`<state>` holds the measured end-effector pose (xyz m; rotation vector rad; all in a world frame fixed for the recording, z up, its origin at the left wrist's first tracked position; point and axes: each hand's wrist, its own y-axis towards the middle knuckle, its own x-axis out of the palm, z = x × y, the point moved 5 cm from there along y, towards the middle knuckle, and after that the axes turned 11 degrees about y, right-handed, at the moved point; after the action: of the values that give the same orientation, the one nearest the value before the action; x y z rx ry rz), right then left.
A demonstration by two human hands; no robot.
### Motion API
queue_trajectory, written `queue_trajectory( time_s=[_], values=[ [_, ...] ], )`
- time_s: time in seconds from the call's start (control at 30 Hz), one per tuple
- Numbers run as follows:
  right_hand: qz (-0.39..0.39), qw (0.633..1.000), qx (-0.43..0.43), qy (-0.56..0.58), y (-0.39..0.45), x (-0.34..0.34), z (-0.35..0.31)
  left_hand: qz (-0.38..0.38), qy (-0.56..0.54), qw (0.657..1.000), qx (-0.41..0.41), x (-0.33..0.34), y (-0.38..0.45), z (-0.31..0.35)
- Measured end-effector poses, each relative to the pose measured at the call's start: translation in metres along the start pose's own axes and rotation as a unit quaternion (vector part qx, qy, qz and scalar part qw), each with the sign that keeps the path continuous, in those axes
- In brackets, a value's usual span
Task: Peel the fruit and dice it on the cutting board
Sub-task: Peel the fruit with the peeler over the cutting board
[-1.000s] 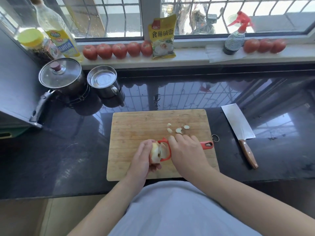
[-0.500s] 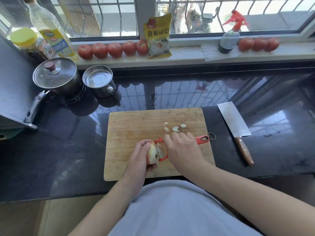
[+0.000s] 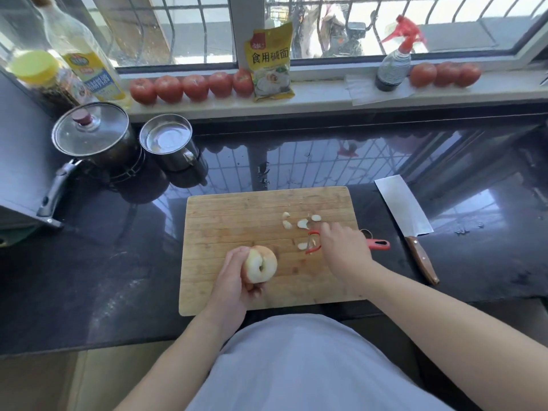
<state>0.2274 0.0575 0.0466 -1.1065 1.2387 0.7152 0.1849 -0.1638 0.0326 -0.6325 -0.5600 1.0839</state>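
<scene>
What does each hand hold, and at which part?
The left hand holds the pale, mostly peeled fruit by its left side. The right hand grips the red peeler at mid-handle.

Dark, glossy stone worktop (image 3: pixel 296 161). Carries a rectangular wooden cutting board (image 3: pixel 237 215) at centre, a steel cleaver with wooden handle (image 3: pixel 406 215) just right of it, and a lidded black saucepan (image 3: pixel 95 137) beside a steel mug (image 3: pixel 170 143) at far left.
</scene>
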Motion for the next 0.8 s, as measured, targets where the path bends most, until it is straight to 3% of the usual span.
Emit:
queue_trajectory(
  time_s=[0.17, 0.27, 0.43, 0.8],
  values=[
    [0.036, 0.994, -0.053, 0.089, 0.000, -0.004, 0.002, -0.096, -0.062, 0.993, -0.023, 0.004, -0.008, 0.003],
    [0.094, 0.976, -0.148, 0.131, -0.006, -0.010, -0.007, -0.132, -0.053, 0.990, -0.025, 0.005, -0.011, 0.007],
    [0.188, 0.930, -0.305, 0.086, -0.021, -0.038, -0.031, -0.155, -0.048, 0.986, -0.043, 0.006, -0.008, 0.008],
    [0.324, 0.886, -0.330, 0.037, -0.038, -0.065, -0.068, -0.124, 0.002, 0.989, -0.083, 0.018, -0.012, 0.018]
  ],
)
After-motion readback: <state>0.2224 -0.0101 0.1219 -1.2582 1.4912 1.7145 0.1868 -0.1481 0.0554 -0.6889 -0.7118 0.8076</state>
